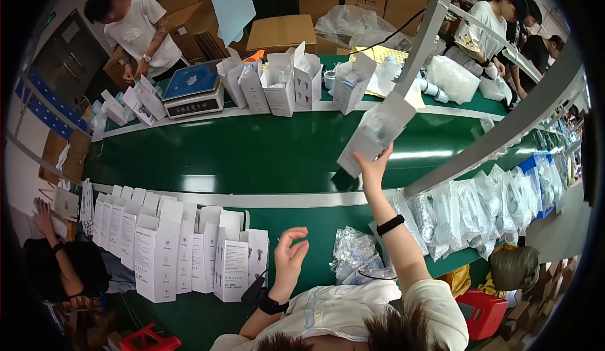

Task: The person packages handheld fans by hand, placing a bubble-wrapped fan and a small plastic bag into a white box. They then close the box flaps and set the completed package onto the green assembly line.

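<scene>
Over the green belt my right hand (374,167) is closed on the lower end of a tilted white box (364,141). Its top flaps stand up, and something in clear wrapping shows inside. My left hand (291,261) hovers in front of my chest with its fingers loosely curved and nothing visible in them. Just left of it, rows of upright white boxes (154,256) with printed sides stand on the near table. Between my arms lies a pile of clear and silvery plastic bags (359,253).
Across the belt (252,149) stand several open white boxes (277,86) and a scale (194,92). Bubble-wrapped packs (466,209) line the right side. A grey metal post (488,152) slants across there. Co-workers (144,29) stand on the far side; another person's arm (60,256) is at left.
</scene>
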A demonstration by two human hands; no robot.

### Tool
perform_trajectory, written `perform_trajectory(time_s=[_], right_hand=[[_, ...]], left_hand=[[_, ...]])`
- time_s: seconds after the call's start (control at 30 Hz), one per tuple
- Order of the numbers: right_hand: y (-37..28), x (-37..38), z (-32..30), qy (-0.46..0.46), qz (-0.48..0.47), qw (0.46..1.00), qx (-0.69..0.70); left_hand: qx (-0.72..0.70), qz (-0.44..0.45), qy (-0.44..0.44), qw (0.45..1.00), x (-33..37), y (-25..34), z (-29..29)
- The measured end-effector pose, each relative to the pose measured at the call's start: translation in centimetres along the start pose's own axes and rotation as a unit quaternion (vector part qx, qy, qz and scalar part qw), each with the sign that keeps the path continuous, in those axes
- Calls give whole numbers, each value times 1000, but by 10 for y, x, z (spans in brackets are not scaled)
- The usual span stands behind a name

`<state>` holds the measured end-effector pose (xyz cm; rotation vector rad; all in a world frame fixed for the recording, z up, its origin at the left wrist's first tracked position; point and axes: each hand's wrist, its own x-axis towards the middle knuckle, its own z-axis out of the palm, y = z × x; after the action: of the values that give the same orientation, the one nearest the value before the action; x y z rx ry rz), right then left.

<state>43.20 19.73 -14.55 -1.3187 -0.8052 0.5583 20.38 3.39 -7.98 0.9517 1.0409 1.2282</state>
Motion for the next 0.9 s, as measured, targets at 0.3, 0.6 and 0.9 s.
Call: perform_trajectory(time_s=[0.3,0.6,0.9], right_hand=[[93,170,40,263,1,959,-105],[148,206,47,197,-102,954,-202],[75,74,48,37,134,989,60]], left_hand=[[2,-137,-11,991,-2,-33,-9],[657,12,159,737,-15,9,-47],[772,-18,4,635,-16,-22,-72]])
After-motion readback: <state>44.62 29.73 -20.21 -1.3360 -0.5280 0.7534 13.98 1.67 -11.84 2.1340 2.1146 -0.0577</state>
